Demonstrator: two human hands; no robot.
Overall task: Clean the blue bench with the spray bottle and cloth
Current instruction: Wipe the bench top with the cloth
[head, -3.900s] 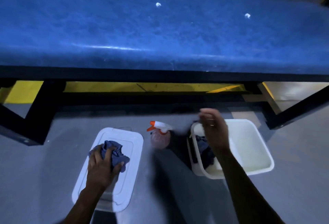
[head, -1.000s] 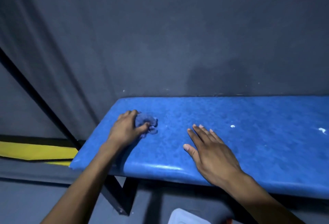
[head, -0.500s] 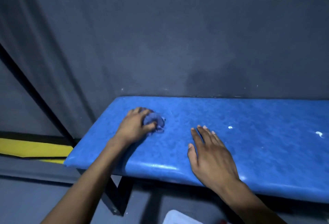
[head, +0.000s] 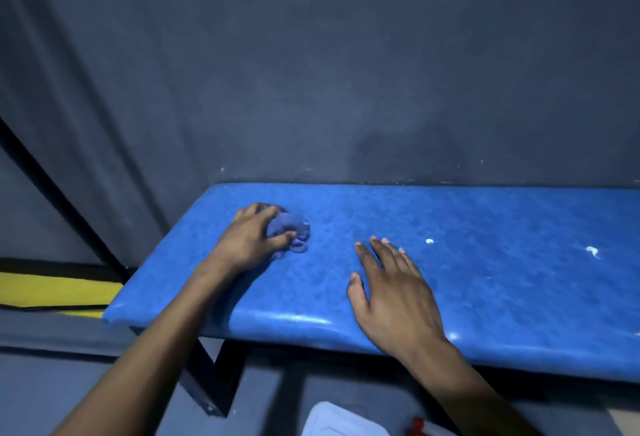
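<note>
The blue bench (head: 450, 283) is a padded seat w/ a mottled, slightly shiny top, pushed up against a dark grey wall (head: 346, 72), and its back edge meets that wall just past the fingertips of both hands. Left hand (head: 251, 240) is curled around a bunched-up blue cloth (head: 289, 233), pressing it onto the seat; the cloth sticks out on the thumb side, toward the other hand. Right hand (head: 391, 297) lies flat, palm down, fingers spread, nothing in it, wrist hanging over the rounded front edge. Bare seat between the two hands, and plenty more stretches off to the right of the right hand, out of frame. Two white specks (head: 429, 241) sit on that stretch, the first just beyond the right fingertips, the other further right. Left of the left hand the seat ends pretty soon at a rounded corner, then a drop to the grey floor w/ a yellow stripe (head: 52, 292) and a black diagonal bar (head: 62, 200). Black frame leg (head: 214, 383) under the left forearm. Below the right forearm, at the bottom edge, a white lid (head: 339, 420) and a bit of the spray bottle (head: 420, 427), red part showing, mostly cut off.
</note>
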